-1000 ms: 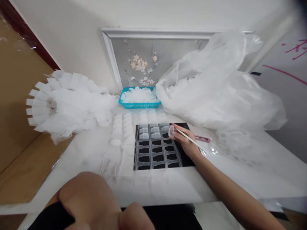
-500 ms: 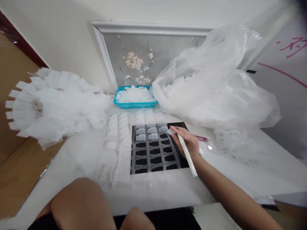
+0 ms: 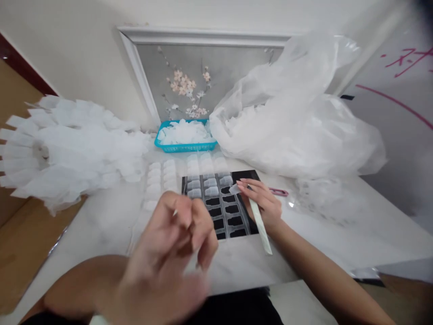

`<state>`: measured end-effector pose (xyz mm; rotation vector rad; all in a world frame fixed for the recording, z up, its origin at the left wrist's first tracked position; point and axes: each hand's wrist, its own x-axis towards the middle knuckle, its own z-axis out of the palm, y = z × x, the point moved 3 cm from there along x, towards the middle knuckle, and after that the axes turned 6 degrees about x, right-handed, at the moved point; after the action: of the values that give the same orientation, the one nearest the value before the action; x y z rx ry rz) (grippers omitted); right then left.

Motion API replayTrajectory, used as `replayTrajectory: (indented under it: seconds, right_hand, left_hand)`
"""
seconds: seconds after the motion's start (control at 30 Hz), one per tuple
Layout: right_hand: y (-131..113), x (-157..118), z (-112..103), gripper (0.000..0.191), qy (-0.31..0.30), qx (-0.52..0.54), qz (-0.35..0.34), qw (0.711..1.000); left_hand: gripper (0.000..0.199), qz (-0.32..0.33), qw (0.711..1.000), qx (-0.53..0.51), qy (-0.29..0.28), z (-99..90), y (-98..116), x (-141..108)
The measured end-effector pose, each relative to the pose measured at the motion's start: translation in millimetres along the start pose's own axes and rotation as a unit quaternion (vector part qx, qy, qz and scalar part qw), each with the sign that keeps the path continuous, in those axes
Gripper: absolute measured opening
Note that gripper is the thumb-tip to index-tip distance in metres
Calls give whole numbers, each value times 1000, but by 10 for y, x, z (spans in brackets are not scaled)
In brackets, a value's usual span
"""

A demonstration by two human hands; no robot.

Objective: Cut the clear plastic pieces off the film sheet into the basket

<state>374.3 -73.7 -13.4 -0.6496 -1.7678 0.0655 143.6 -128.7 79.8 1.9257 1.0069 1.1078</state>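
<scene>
clock: centred on the black sheet [image 3: 248,174], 12 away from the wearer.
right hand [image 3: 263,201]: at 3; fingers pinch a small translucent piece [image 3: 233,189] and also hold a pale stick [image 3: 261,228] slanting toward 5.
translucent piece: over the sheet's 2 o'clock part, just beside a dark cell; contact with the tray cannot be told.
left hand [image 3: 169,257]: raised at 8, blurred; fingers curled, grasp cannot be told.
clear trays [image 3: 223,217]: far cells toward 12 hold white pieces [image 3: 210,182]; nearer visible cells toward 6 show dark and unfilled. right column appears one row behind the middle one.
progress (judged): part-done; far rows filled, most visible cells over the sheet left. near-left cells hidden by left hand.
blue basket [image 3: 186,147]: at 11, heaped with white pieces.
plastic bag [image 3: 304,140]: at 2, on the surface [image 3: 243,262].
</scene>
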Motion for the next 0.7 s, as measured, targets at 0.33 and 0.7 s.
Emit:
replayTrajectory:
  seconds: [0.33,0.7]
  right_hand:
    - [-60,-40,14,64,-3,7,-10,1000]
    - [129,-52,117,42,-86,49,161,982]
  left_hand:
    - [35,-171,967,-13,-186,538,-850,514]
    - [37,-25,934,355,23,-54,-1349,1639]
